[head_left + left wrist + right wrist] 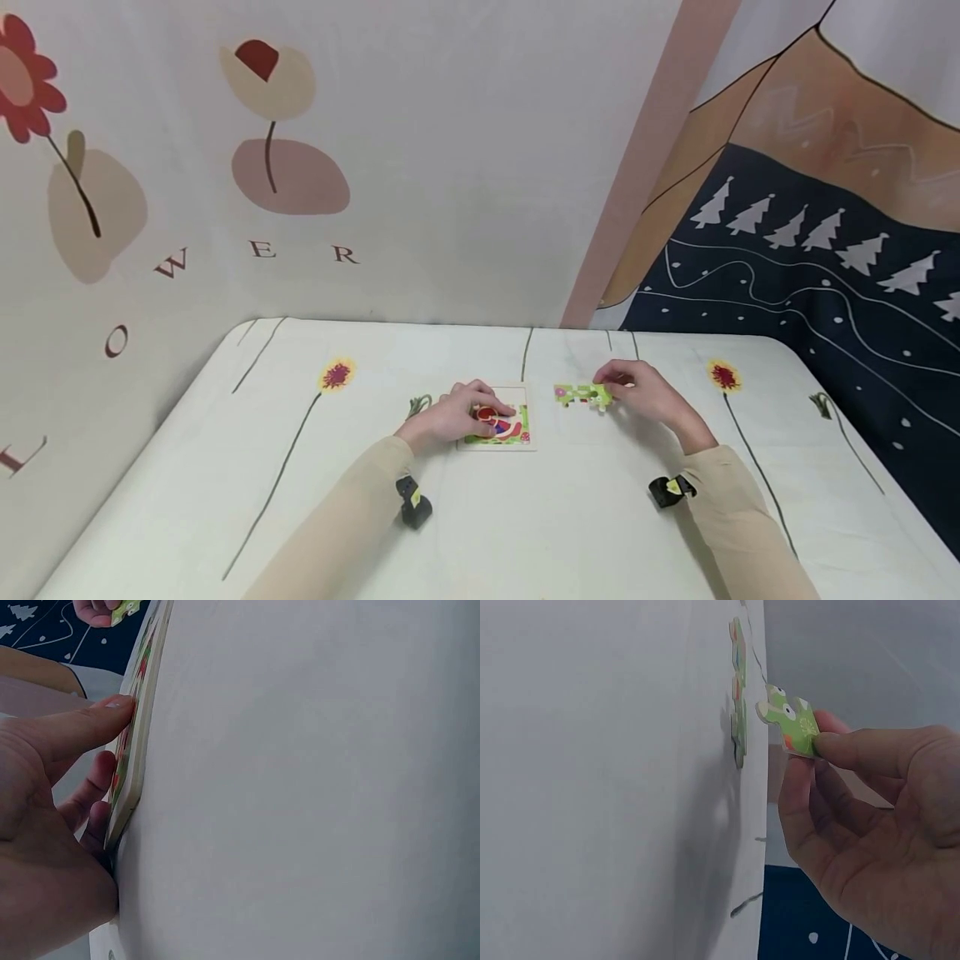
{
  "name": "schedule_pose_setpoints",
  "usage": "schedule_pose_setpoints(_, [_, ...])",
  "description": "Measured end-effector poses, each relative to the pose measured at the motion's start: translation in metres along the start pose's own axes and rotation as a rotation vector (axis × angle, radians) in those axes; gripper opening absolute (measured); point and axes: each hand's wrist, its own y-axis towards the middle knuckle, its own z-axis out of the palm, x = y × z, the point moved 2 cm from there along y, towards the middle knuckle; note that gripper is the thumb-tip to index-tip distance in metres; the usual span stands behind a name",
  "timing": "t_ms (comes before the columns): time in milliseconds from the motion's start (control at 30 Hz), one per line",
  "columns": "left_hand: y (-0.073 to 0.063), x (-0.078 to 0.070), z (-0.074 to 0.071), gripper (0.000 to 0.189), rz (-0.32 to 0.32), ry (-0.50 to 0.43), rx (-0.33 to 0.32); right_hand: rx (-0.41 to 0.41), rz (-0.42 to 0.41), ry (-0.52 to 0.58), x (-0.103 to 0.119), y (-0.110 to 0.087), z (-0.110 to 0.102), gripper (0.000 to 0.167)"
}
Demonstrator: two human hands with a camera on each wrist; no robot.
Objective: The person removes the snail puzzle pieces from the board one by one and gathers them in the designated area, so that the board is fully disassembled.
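Observation:
My left hand (450, 414) rests on a small framed jigsaw puzzle (519, 433), its fingers spread over a red, blue and green picture. In the left wrist view the thumb touches the top of the puzzle board (135, 769), which lies flat on the table. To the right, my right hand (643, 390) pinches a green jigsaw piece (799, 731) between thumb and fingers, raised off the table. Joined green jigsaw pieces (739, 690) lie on the cloth close to it. Part of the puzzle picture is hidden under my left hand.
A white cloth with printed flowers (337, 375) covers the table (570, 517). Behind it hangs a pale printed curtain (465, 208), with a dark tree-patterned one (795, 275) at the right. Black wrist cameras (412, 502) sit on both sleeves.

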Motion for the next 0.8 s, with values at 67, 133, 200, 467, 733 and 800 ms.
schedule_pose_setpoints(67, [0.0, 0.001, 0.0, 0.032, 0.003, 0.001, 0.0, -0.003, 0.007, -0.004, -0.003, 0.0, -0.001, 0.016])
schedule_pose_setpoints(133, [0.0, 0.001, 0.0, 0.032, 0.009, 0.002, 0.001, -0.006, 0.013, -0.005, -0.006, -0.001, -0.002, 0.017])
schedule_pose_setpoints(200, [0.0, 0.001, 0.0, 0.032, 0.012, 0.001, 0.001, -0.006, 0.013, -0.003, -0.008, -0.001, -0.004, 0.017])
schedule_pose_setpoints(467, [-0.001, 0.0, 0.0, 0.032, 0.012, 0.001, 0.008, -0.008, 0.045, -0.011, -0.015, -0.002, -0.006, 0.018])
schedule_pose_setpoints(733, [-0.001, 0.001, 0.0, 0.032, 0.008, 0.002, 0.005, -0.002, 0.07, -0.008, -0.021, 0.0, -0.007, 0.016])
schedule_pose_setpoints(800, [-0.001, 0.001, 0.0, 0.032, 0.006, -0.003, 0.005, 0.0, 0.086, -0.011, -0.024, 0.001, -0.007, 0.016])
